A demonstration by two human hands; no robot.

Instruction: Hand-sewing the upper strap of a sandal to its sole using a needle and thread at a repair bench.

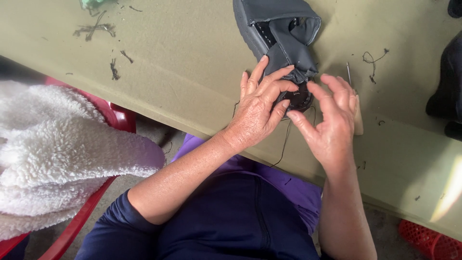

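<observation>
- A dark grey shoe (279, 36) lies on an olive tabletop (183, 62), its long axis running from the far edge of the view toward the person, near end almost at the tabletop's front edge.
- The left hand (260, 108) rests on that near end, fingers curled over the folded fabric and pinching it against the sole.
- The right hand (332, 123) sits just right of the same end, fingers bent and loosely spread, thumb pointing at the shoe; whether it grips anything cannot be told.
- Both hands meet at the shoe's near tip; the left is the closer.
- A thin black thread (284, 144) hangs from the shoe over the tabletop edge.
- A needle (348, 72) lies just beyond the right fingers.
- White fleece (57, 159) is piled on a red chair (120, 118) at the left.
</observation>
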